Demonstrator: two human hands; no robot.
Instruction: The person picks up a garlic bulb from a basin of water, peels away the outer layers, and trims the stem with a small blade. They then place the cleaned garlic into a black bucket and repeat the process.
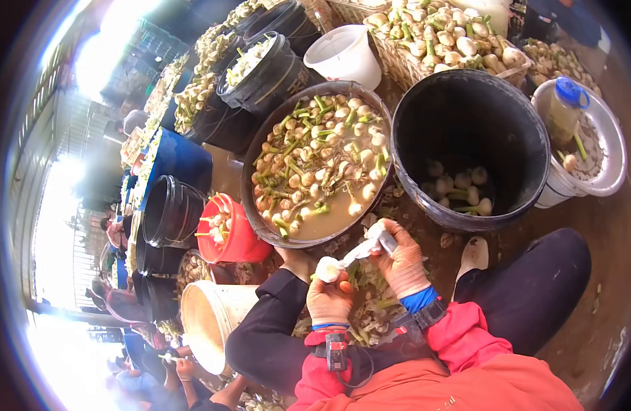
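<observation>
Head camera looks down at two hands at work over the floor. The left hand (329,298) is curled most of the way shut around a round white bulb (328,269). Its fingers sit low on the bulb, maybe so that the top is left free and the bulb can't roll. The right hand (406,264) is closed too, with fingers bent around a thin pale thing (362,252). That thing points down at the bulb and seems to touch it. It could be a blade or a strip of peel; I cannot tell which. The hands are near each other, likely so that both can reach the same bulb.

Just past the hands is a big round tub (329,88) full of brown water and bulbs with green stems. Beside it is a deep black bucket (459,109) with a few pale bulbs (480,176) at the bottom. Both are close by, I think so that an arm can reach them without getting up. Bits of skin and leaf (373,288) lie on the floor under the hands, which looks like a good spot for scraps to land. One bent leg (548,281) is on the right side. A red bucket (243,240) sits to the left of the tub, with more bulbs in it.
</observation>
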